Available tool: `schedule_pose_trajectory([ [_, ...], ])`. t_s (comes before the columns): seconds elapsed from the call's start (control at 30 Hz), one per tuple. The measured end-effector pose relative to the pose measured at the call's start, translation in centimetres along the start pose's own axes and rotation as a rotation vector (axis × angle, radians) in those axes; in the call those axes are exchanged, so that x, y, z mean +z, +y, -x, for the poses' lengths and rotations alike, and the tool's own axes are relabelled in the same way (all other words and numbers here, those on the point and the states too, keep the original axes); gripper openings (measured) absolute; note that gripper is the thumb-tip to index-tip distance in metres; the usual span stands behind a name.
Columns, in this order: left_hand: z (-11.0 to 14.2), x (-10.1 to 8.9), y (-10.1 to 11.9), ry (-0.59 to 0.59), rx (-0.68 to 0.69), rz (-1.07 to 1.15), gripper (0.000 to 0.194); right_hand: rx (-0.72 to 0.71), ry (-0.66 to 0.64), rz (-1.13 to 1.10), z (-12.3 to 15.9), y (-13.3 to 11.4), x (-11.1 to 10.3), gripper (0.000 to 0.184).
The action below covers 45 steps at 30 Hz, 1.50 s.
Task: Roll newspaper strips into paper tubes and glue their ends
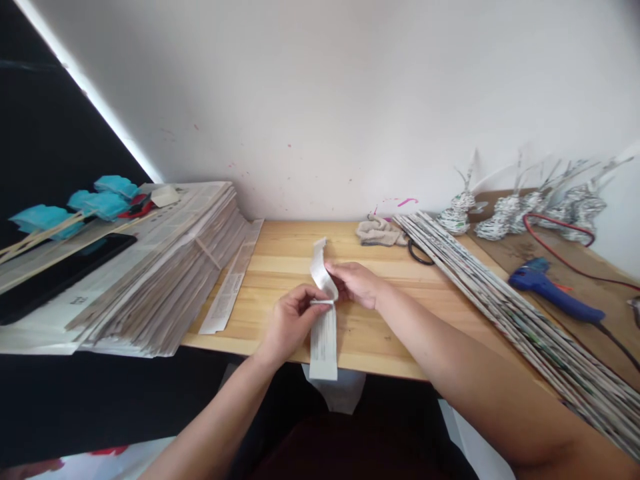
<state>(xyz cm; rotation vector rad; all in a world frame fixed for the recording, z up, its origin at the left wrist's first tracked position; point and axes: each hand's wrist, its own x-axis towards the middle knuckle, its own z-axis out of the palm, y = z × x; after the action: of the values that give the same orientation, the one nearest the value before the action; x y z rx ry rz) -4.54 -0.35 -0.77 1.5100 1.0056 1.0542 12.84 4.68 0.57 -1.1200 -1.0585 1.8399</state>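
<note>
A narrow printed paper strip (324, 343), which looks like newspaper, runs up the wooden table between my hands. Its near end hangs slightly past the table's front edge, and its far part curls upward. My left hand (295, 319) pinches it near the middle, thumb against fingers. A thin white edge shows crosswise in that pinch; I cannot tell if it is a fold or a separate piece. With thumb and fingers closed, my right hand (356, 283) grips the raised, curled part from the right side. Some of its fingertips are hidden behind the paper.
Left: tall newspaper stack (200, 227), black phone (65, 277), blue packets (107, 200), loose paper strip (233, 287). Right: long rolled paper sticks (500, 307), blue glue gun (557, 290) with cord, woven paper figures (500, 217). Behind my hands: a cloth glove (380, 231) and a black scissor handle (419, 253).
</note>
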Motion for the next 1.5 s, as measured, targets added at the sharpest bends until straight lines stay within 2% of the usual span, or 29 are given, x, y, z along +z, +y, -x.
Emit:
schedule_pose_trajectory([
  [0.13, 2.0, 0.1, 0.0, -0.085, -0.012, -0.11, 0.013, 0.008, 0.0, -0.049, -0.1, 0.1, -0.2, 0.03],
  [0.27, 2.4, -0.4, -0.1, -0.131, -0.075, -0.093, 0.021, -0.04, 0.085, 0.003, -0.5, 0.5, -0.4, 0.022],
  [0.33, 2.2, -0.7, 0.0, -0.108, -0.139, -0.021, 0.03, -0.111, 0.123, 0.027, -0.7, 0.6, -0.5, 0.024],
  [0.47, 0.6, -0.8, 0.3, 0.103, -0.205, 0.11, 0.042, -0.217, 0.142, 0.043, -0.7, 0.6, -0.3, 0.031],
  [0.53, -0.6, -0.6, 0.4, 0.145, -0.24, 0.191, 0.044, -0.254, 0.149, 0.067, -0.6, 0.7, -0.1, 0.036],
  [0.6, -1.6, -0.3, 0.3, 0.127, -0.257, 0.279, 0.043, -0.28, 0.145, 0.116, -0.5, 0.9, 0.1, 0.039],
  [0.73, -3.0, 0.0, 0.1, 0.144, -0.181, 0.368, 0.043, -0.254, 0.114, 0.159, -0.3, 1.0, 0.4, 0.041],
  [0.87, -3.1, -0.4, 0.0, 0.12, -0.17, 0.361, 0.047, -0.192, 0.059, 0.09, -0.2, 0.7, 0.4, 0.04],
  [1.1, -2.8, -0.7, -0.3, 0.05, -0.2, 0.371, 0.051, -0.231, 0.02, 0.071, -0.4, 0.8, 0.1, 0.035],
  [1.3, -2.6, -1.6, -0.7, 0.119, -0.224, 0.318, 0.044, -0.341, 0.203, -0.026, -0.8, 0.9, 0.0, 0.025],
  [1.43, -2.8, -2.7, -0.9, 0.188, -0.236, 0.299, 0.034, -0.33, 0.297, -0.046, -1.3, 0.8, -0.4, 0.025],
  [1.5, -3.2, -2.6, -0.3, 0.274, -0.198, 0.312, 0.036, -0.306, 0.364, -0.016, -1.5, 0.7, -0.6, 0.023],
])
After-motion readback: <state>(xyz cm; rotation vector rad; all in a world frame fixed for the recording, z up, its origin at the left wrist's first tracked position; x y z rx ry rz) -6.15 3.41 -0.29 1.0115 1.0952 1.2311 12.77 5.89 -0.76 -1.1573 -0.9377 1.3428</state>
